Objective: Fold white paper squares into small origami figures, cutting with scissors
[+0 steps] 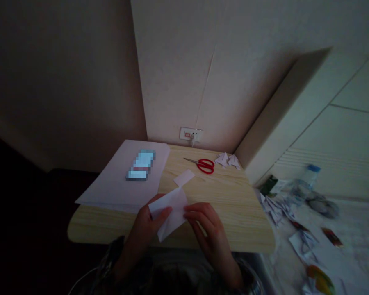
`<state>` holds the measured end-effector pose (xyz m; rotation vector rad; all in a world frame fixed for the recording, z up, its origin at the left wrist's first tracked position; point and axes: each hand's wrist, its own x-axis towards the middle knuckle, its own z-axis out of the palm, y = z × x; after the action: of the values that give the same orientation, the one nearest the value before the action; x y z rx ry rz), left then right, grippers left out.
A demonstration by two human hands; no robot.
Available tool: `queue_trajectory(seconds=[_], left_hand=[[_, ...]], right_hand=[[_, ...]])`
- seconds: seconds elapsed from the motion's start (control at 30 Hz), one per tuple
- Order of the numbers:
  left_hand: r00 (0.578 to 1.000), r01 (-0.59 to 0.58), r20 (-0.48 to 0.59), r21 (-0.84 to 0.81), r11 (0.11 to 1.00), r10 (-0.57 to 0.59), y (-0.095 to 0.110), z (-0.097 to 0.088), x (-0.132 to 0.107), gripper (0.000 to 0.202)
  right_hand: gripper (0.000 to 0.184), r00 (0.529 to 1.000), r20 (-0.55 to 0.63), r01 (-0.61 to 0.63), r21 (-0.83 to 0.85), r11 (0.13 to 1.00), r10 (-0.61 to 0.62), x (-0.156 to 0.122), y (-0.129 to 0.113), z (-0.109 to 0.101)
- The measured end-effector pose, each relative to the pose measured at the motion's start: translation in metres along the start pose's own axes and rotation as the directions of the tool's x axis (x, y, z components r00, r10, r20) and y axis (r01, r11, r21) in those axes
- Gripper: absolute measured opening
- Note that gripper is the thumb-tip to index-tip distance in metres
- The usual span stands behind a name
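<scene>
A creased white sheet of paper (pixel 169 213) is held up above the front of the small wooden table (pixel 233 205). My left hand (pixel 149 221) grips its left side, thumb on top and fingers underneath. At the right edge, my right hand (pixel 207 223) pinches the paper between thumb and fingertips. Just beyond it lies a small white paper strip (pixel 184 177). Scissors with red handles (pixel 205 166) rest farther back, blades pointing left. Two folded paper shapes (pixel 227 160) sit at the table's back right corner.
On the table's left, a stack of large white sheets (pixel 110 184) carries a phone (pixel 141 165). A wall socket (pixel 190 134) with a plug is behind the table. To the right, a bed (pixel 353 229) holds folded papers (pixel 275 209), a bottle (pixel 310 176) and wrappers.
</scene>
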<state>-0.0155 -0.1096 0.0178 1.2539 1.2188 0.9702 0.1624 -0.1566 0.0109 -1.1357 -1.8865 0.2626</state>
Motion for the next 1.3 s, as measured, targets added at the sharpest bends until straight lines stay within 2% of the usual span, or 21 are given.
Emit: queue_trajectory(seconds=[0.37,0.53,0.7,0.83,1.03,1.17,1.3], left_hand=[[1.000,-0.015,-0.018,-0.001,1.000,0.015,0.0034,-0.0004,0.0003,0.036],[1.000,0.025,-0.016,0.000,1.000,-0.025,0.0003,-0.0019,0.0007,0.039],[1.000,-0.013,-0.024,0.027,1.000,0.013,-0.0019,-0.0021,0.0035,0.039],[0.999,0.010,-0.030,-0.014,1.000,-0.010,-0.0009,0.0005,0.0017,0.041],[0.988,0.062,-0.137,-0.024,0.998,-0.065,-0.0003,-0.0024,-0.0031,0.046],[0.985,0.076,-0.150,-0.046,0.996,-0.082,0.0029,-0.0027,-0.0038,0.052],[0.979,0.081,-0.185,-0.008,0.997,-0.081,0.0025,0.0014,-0.0049,0.046]], right_hand=[[0.018,1.000,0.024,0.000,-0.041,0.999,0.001,-0.0012,0.0021,-0.0012],[0.012,0.997,0.056,-0.061,0.010,0.998,0.060,-0.0006,0.0034,0.0018],[0.011,0.991,0.072,-0.117,0.043,0.992,0.114,-0.0038,0.0038,0.0044],[0.013,0.984,0.055,-0.172,0.048,0.984,0.169,-0.0061,0.0034,0.0043],[0.012,0.982,0.104,-0.171,0.114,0.979,0.159,-0.0014,-0.0012,0.0057],[0.011,0.980,0.121,-0.175,0.143,0.974,0.159,-0.0015,-0.0035,0.0057],[0.013,0.977,0.115,-0.192,0.123,0.974,0.178,-0.0028,-0.0020,0.0048]])
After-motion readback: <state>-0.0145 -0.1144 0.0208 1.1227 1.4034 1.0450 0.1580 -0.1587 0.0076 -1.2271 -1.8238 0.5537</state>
